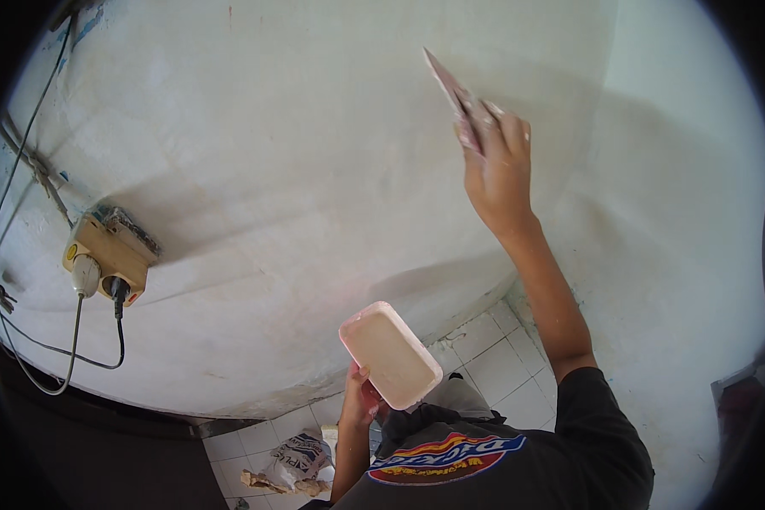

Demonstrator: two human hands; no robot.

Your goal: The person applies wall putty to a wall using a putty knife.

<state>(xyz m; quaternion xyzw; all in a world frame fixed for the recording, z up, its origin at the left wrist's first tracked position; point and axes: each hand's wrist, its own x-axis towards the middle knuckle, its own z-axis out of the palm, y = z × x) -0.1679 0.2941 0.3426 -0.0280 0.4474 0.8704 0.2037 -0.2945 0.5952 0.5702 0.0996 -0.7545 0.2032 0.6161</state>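
My left hand grips a shallow pink-white rectangular tub from below and the side, thumb at its rim. A smooth pale filler-like paste lies inside the tub. High and to the right, my right hand is closed round a putty knife, its thin blade pointing up and left in front of the pale wall. White smears show on the fingers and on the knife. Whether the blade touches the wall I cannot tell.
At the left, a beige socket block with two plugs sticks out from the wall, with loose cables hanging round it. A crumpled printed bag lies on the white floor tiles. A wall corner rises at the right.
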